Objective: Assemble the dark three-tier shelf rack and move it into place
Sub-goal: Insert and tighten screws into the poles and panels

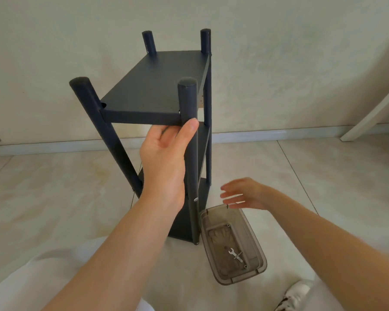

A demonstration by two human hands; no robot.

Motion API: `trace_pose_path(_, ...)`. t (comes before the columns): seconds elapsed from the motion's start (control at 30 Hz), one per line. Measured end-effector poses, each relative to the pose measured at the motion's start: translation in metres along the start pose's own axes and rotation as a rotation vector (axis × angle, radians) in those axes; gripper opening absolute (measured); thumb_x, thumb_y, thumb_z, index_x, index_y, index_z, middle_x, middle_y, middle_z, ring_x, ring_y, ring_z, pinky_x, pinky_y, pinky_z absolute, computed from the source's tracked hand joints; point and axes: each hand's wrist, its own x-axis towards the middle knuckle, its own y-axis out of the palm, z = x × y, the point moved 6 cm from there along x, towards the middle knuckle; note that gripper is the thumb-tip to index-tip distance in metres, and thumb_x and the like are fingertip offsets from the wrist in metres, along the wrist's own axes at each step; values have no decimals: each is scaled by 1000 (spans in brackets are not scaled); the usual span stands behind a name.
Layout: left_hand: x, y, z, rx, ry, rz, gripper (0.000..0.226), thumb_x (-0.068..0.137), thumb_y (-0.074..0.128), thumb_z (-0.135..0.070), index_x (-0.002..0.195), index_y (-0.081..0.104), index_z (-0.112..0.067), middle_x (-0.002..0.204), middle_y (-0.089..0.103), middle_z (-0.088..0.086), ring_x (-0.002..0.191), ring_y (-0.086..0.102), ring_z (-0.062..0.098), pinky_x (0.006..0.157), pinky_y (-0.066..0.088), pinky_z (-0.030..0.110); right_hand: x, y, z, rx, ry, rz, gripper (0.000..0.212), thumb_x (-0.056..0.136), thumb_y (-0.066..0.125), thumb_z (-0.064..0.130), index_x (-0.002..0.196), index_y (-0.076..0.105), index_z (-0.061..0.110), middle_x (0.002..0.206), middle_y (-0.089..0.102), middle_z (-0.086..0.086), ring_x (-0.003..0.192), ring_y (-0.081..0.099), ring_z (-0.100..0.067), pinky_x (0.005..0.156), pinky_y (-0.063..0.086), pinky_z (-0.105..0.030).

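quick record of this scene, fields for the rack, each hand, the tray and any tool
rack: dark shelf rack, three tiers, standing on the tiled floor
left hand: left hand holds the rack at its near right post, thumb on the post, fingers under the top shelf's front edge
right hand: right hand open, holds nothing, over the tray's far end
tray: translucent grey tray on the floor beside the rack's base
tool: small wrench lying in the tray

Seemingly a plain room in a home. Pale floor tiles (54, 187) meet a cream wall (301, 63) at a white skirting board (279, 134), near a white furniture leg (373, 117).
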Motion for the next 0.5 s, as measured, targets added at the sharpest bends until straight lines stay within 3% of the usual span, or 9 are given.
trace_pose_path(0.13, -6, 3, -1, -25, 39, -21, 9, 90, 73, -22, 97, 68, -19, 89, 75, -4, 93, 73, 8, 77, 53, 15, 29, 13, -88, -165, 175, -25, 10, 93, 65, 8, 101, 68, 2, 99, 72, -14, 88, 71, -25, 77, 59, -31)
trace_pose_path(0.2, -6, 3, -1, -15, 43, -25, 10, 91, 72, -22, 98, 67, -18, 90, 75, -3, 97, 73, 12, 80, 54, 17, 39, 22, -118, -224, 224, -13, 4, 90, 61, 3, 88, 65, 1, 88, 66, -15, 78, 63, -25, 73, 53, -31)
trace_pose_path(0.3, -6, 7, 0, -6, 53, -22, 11, 92, 72, -22, 99, 66, -15, 92, 74, 4, 102, 72, 16, 83, 54, 20, 56, 30, -148, -417, 212, -45, 15, 86, 56, -2, 72, 58, 4, 75, 57, -14, 70, 56, -26, 64, 47, -31)
trace_pose_path(0.4, -6, 8, 0, 10, 71, -11, 15, 92, 71, -24, 99, 64, -14, 84, 71, -4, 102, 72, 14, 83, 55, 21, 68, 40, -171, -735, 217, -8, 10, 95, 52, 5, 85, 56, 5, 88, 62, -13, 84, 58, -26, 62, 44, -25)
trace_pose_path(0.5, -3, 6, 1, 45, 57, 6, 19, 89, 73, -30, 99, 64, -17, 93, 74, -8, 105, 71, 13, 82, 54, 20, 74, 41, -190, -998, 221, 8, 16, 100, 48, 11, 112, 56, 5, 120, 61, -17, 99, 60, -28, 80, 49, -32)
